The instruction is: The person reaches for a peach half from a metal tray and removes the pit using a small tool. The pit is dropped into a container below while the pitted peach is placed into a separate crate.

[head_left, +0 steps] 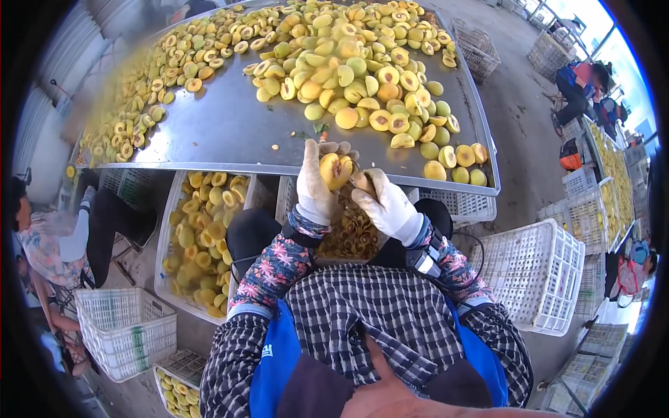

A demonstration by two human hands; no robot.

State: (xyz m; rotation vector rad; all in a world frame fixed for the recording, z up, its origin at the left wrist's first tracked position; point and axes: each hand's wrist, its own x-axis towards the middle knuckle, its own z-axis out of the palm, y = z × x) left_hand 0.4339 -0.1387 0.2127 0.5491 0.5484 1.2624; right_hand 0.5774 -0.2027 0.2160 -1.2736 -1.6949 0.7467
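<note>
In my gloved left hand (313,187) is a yellow peach half (334,171), its cut face with a brown centre turned toward my right. My gloved right hand (391,207) is closed close beside it, fingers pinched together at the fruit's edge. What sits between those right fingers is too small to make out. Both hands hover just off the near edge of a metal table (223,132). Piled on the table are many cut yellow peaches (327,66). Below my hands lies a heap of brown pits (348,226) in a container between my knees.
Left of my knees stands a crate (252,195) filled with fruit halves. Empty white crates stand at left (125,324) and right (533,279). A seated person (59,240) is at far left; another person (582,87) sits at upper right, near further crates of fruit.
</note>
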